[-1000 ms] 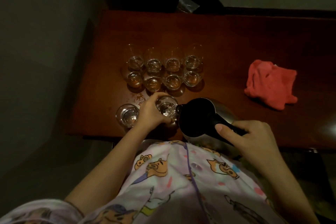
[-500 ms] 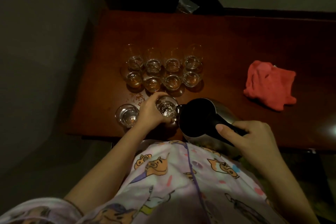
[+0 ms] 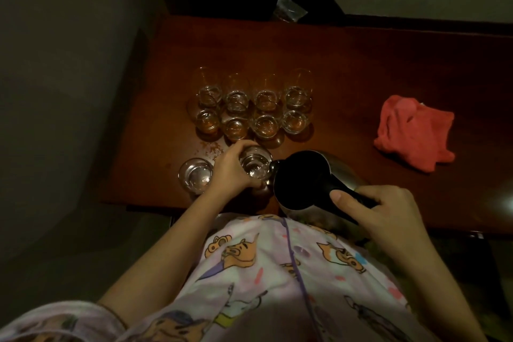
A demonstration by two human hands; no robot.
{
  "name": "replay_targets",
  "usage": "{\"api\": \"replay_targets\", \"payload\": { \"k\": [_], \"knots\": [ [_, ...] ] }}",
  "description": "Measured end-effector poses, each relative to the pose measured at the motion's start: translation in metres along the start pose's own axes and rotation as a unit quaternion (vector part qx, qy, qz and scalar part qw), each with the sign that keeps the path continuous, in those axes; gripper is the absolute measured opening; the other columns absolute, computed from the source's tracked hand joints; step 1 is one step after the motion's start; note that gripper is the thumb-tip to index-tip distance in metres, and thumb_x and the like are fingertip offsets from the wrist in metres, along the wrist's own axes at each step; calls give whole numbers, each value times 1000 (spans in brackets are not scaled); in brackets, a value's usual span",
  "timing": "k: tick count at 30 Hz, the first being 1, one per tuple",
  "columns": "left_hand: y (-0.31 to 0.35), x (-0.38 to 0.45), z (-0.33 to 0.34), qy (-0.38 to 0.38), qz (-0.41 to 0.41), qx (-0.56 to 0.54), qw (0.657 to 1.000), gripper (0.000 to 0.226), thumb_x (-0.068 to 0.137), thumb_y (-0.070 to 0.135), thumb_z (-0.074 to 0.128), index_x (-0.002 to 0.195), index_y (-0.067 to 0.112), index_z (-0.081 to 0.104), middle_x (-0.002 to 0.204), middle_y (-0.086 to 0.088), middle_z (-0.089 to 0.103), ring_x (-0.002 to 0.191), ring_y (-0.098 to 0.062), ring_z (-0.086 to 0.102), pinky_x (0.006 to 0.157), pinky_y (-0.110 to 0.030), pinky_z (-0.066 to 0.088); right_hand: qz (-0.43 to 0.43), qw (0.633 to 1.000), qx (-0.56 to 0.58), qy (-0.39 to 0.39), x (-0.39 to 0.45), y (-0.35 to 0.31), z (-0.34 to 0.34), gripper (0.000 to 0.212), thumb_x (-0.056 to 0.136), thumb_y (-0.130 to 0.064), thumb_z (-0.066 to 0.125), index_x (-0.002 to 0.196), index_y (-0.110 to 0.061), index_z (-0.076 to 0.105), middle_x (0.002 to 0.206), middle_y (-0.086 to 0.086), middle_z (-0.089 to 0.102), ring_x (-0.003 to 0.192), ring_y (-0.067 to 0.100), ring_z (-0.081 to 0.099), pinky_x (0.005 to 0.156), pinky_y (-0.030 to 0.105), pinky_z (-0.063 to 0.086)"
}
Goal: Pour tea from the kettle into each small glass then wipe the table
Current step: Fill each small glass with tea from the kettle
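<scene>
Head view: L hand (image 3: pixel 230 168) fingers curled round glass (image 3: pixel 254 165) nr front table (image 3: pixel 361 69) edge. R hand (image 3: pixel 380 211) grips kettle (image 3: pixel 308 178) handle, spout at glass rim. 2nd glass (image 3: pixel 195 175) just left, close to edge. Eight glasses (image 3: pixel 251 108) in two rows behind. Cloth (image 3: pixel 413 133) well right, open tabletop between.
</scene>
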State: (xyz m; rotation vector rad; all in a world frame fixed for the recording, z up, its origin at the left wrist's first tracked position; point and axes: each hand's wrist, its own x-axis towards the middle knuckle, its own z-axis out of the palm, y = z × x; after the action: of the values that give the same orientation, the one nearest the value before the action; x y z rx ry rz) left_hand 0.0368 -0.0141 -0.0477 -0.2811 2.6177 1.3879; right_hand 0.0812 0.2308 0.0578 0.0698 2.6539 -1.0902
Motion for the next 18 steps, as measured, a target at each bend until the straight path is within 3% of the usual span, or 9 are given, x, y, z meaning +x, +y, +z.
{"api": "replay_targets", "payload": {
  "k": [5, 8, 12, 18],
  "knots": [
    [0, 0, 1, -1, -6, -1, 1000, 77, 47, 7, 86, 116, 24, 56, 107, 9, 58, 95, -6, 52, 70, -4, 34, -4, 1000, -7, 7, 1, 1, 0, 69, 61, -71, 55, 50, -3, 54, 44, 17, 46, 42, 30, 41, 45, 41, 34],
    [0, 0, 2, 1, -3, 4, 1000, 78, 47, 8, 86, 117, 24, 56, 108, 8, 58, 97, -7, 52, 74, -12, 37, -9, 1000, -10, 5, 0, 2, 0, 66, 67, -65, 66, 49, -3, 55, 41, 13, 44, 41, 26, 39, 47, 37, 31],
    [-1, 0, 2, 0, -2, 6, 1000, 78, 47, 8, 86, 116, 25, 56, 111, 6, 59, 99, -8, 52, 79, -19, 39, -12, 1000, -16, 2, -1, 2, 0, 60, 73, -58, 68, 49, -5, 58, 44, 17, 49, 40, 27, 42, 46, 38, 33],
    [0, -3, 1, -4, -2, 3, 1000, 76, 47, 7, 87, 115, 24, 57, 106, 12, 56, 97, -4, 50, 70, 0, 31, -16, 999, -27, -1, -2, -1, 0, 53, 78, -48, 68, 49, -4, 58, 39, 8, 43, 38, 15, 38, 47, 33, 29]
  ]
}}
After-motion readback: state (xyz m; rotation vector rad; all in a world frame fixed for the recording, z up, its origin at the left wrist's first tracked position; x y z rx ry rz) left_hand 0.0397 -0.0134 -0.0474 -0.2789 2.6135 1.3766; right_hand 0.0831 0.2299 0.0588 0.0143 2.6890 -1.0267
